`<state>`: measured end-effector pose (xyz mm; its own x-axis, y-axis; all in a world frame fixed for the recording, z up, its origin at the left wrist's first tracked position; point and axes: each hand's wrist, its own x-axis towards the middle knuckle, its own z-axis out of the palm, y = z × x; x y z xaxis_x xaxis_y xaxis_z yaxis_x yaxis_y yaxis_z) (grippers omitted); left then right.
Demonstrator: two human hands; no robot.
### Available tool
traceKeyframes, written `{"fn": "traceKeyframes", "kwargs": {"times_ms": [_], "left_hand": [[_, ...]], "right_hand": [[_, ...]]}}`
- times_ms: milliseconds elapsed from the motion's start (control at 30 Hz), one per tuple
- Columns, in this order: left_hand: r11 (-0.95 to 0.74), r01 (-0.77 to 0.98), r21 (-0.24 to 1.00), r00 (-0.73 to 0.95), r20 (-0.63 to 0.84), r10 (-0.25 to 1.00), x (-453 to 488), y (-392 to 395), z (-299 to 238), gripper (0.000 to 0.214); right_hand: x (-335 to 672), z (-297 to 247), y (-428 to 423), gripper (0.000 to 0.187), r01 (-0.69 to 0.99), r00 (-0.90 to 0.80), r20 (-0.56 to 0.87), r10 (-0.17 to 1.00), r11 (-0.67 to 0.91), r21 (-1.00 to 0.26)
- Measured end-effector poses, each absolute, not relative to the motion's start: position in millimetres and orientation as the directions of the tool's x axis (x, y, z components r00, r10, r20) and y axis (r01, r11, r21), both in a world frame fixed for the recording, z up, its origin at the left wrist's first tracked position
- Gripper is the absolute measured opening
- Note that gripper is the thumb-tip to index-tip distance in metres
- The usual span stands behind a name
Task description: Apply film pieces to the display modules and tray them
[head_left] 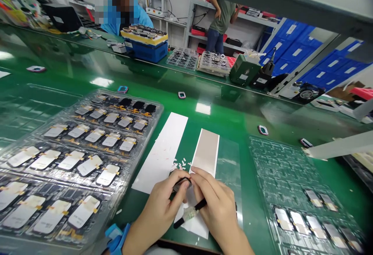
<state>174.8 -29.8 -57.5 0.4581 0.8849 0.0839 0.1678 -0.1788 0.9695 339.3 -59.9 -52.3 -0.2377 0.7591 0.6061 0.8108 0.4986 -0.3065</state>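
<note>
Works beside a clear plastic tray [140, 149]; in the left hand [160, 200], between thumb and fingers, pinches a small dark-rimmed panel [178, 185], right edge at the right hand's [217, 198] fingertips; cannot tell long axis.

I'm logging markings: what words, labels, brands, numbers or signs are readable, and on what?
None readable.
Too small: print on white rounded-rectangular parts in the clear plastic tray at left.
Blurred: white labels on blue rectangular bins, the dark green box, the black device beside it, and the black box at upper left.
</note>
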Motion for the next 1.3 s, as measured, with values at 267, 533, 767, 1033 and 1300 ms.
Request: {"fn": "traceKeyframes", "kwargs": {"times_ms": [267, 533, 767, 1033, 1300], "left_hand": [[-0.009, 0.041, 0.999, 0.451, -0.010, 0.893, 175, -33, -60, 0.019], [0.026, -0.025, 0.999, 0.456, -0.012, 0.890, 170, -33, -57, 0.020], [0.092, -0.154, 0.984, 0.374, -0.028, 0.927, 175, -36, -56, 0.021], [0.087, -0.121, 0.989, 0.383, -0.034, 0.923, 175, -34, -57, 0.022], [0.142, -0.096, 0.985, 0.449, -0.085, 0.890, 170, -37, -63, 0.025]], "right_hand": [[350, -19, -33, 0.009, 0.662, -0.041, 0.363, 0.931, 0.297, -0.688], [347, -39, -11, 0.038, 0.445, -0.008, 0.070, 0.998, 0.066, -0.893], [344, -39, -17, 0.012, 0.234, -0.033, -0.059, 0.998, -0.050, -0.971], [340, -29, -24, 0.029, 0.032, -0.191, -0.143, 0.971, -0.140, -0.990], [341, -34, -27, 0.036, 0.050, -0.171, -0.194, 0.966, -0.188, -0.981]]}}
